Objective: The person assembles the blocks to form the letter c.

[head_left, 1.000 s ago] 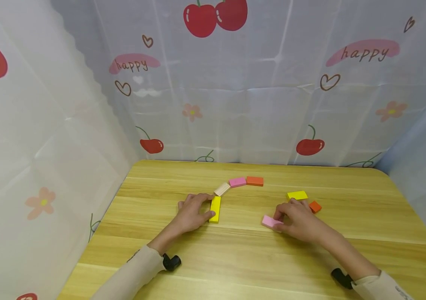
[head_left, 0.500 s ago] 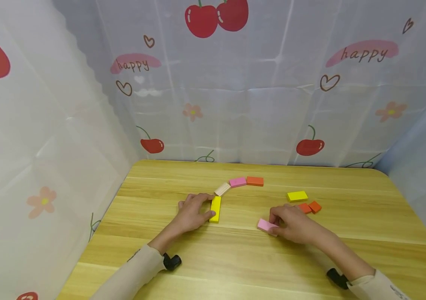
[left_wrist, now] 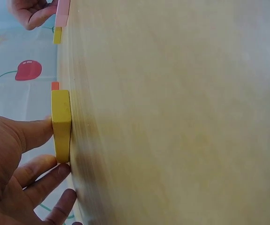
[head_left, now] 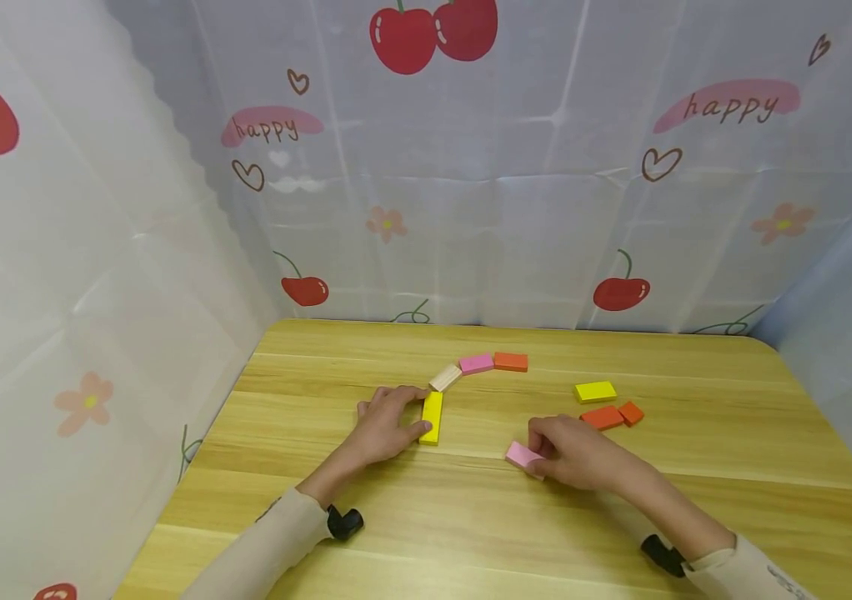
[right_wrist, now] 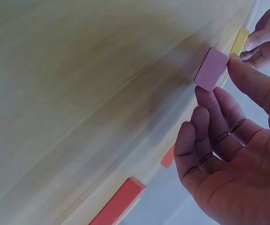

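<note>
My left hand [head_left: 383,428] holds a flat yellow block [head_left: 432,418] lying on the table, thumb and a finger on it. From that block's far end a curved row runs off to the right: a plain wood block [head_left: 445,378], a pink block [head_left: 476,363] and an orange block [head_left: 511,362]. My right hand [head_left: 574,454] pinches a light pink block [head_left: 522,457] between thumb and fingers, low over the table; in the right wrist view this pink block [right_wrist: 212,69] appears end-on. Whether it touches the tabletop I cannot tell.
Behind the right hand lie a yellow block [head_left: 595,392], an orange block [head_left: 602,418] and a smaller orange piece [head_left: 632,412]. The wooden table [head_left: 426,533] is bordered by a cherry-print curtain [head_left: 501,250] at the back and sides.
My right hand has moved left and nearer with the light pink block, uncovering the orange block behind it. The left hand and its yellow block have stayed put.
</note>
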The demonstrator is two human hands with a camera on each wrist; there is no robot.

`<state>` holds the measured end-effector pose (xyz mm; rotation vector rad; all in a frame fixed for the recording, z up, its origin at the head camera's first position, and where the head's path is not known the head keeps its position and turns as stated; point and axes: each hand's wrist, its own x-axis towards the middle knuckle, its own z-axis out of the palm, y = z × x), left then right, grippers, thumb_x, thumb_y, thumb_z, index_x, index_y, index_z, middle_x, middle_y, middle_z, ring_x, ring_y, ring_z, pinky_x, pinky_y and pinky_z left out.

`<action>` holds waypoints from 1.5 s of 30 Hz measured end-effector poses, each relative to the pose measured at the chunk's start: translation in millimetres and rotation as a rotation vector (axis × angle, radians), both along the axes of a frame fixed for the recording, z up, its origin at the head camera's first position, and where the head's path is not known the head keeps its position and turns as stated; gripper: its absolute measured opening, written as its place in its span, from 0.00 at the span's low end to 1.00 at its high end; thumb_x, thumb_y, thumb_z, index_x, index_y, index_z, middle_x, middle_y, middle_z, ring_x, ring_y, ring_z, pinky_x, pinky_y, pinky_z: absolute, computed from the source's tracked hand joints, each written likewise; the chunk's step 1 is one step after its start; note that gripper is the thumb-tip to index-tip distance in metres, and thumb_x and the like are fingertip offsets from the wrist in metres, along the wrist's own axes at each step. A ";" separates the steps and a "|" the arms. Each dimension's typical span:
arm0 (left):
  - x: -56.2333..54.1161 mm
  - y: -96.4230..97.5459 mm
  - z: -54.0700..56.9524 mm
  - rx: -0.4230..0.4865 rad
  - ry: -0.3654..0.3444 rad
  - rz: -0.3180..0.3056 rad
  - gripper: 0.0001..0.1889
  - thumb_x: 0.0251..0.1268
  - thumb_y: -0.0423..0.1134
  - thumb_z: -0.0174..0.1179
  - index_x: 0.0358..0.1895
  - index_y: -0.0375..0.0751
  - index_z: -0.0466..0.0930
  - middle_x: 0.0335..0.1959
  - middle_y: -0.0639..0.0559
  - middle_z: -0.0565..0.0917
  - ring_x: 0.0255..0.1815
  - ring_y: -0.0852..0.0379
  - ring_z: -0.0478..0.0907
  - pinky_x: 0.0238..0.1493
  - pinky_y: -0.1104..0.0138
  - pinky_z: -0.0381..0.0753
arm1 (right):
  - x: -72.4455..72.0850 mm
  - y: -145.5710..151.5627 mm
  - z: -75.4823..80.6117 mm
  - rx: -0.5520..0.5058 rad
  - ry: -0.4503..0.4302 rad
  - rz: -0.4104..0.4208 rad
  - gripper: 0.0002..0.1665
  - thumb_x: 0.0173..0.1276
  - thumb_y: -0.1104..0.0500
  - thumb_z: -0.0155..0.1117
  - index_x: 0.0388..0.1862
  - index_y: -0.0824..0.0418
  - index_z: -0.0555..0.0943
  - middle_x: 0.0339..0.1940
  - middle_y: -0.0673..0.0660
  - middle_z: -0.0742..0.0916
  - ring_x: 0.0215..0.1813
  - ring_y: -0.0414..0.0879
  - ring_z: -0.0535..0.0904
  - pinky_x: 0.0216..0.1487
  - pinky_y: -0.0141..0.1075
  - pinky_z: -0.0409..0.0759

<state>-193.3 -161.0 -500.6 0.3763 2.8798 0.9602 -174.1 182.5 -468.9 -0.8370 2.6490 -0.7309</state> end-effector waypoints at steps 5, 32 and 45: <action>-0.2 -0.2 0.5 0.006 -0.005 0.001 0.28 0.74 0.49 0.70 0.74 0.51 0.79 0.74 0.52 0.82 0.70 0.45 0.71 0.59 0.46 0.57 | -0.1 -4.9 -0.2 -0.018 -0.019 0.014 0.15 0.69 0.52 0.79 0.35 0.51 0.78 0.26 0.44 0.77 0.30 0.35 0.69 0.34 0.30 0.69; 0.4 -1.0 1.8 0.007 0.000 0.003 0.28 0.74 0.48 0.71 0.74 0.51 0.79 0.74 0.51 0.82 0.69 0.45 0.71 0.56 0.48 0.56 | 5.3 -44.8 4.9 0.011 -0.135 0.023 0.16 0.69 0.48 0.79 0.34 0.50 0.78 0.24 0.45 0.80 0.29 0.38 0.71 0.33 0.31 0.69; -0.2 0.0 1.8 -0.008 -0.003 0.001 0.28 0.74 0.49 0.71 0.74 0.52 0.79 0.74 0.52 0.82 0.70 0.46 0.71 0.58 0.47 0.58 | 6.6 -60.5 4.5 0.012 -0.173 0.023 0.16 0.69 0.49 0.79 0.33 0.50 0.78 0.24 0.46 0.82 0.28 0.39 0.73 0.32 0.32 0.69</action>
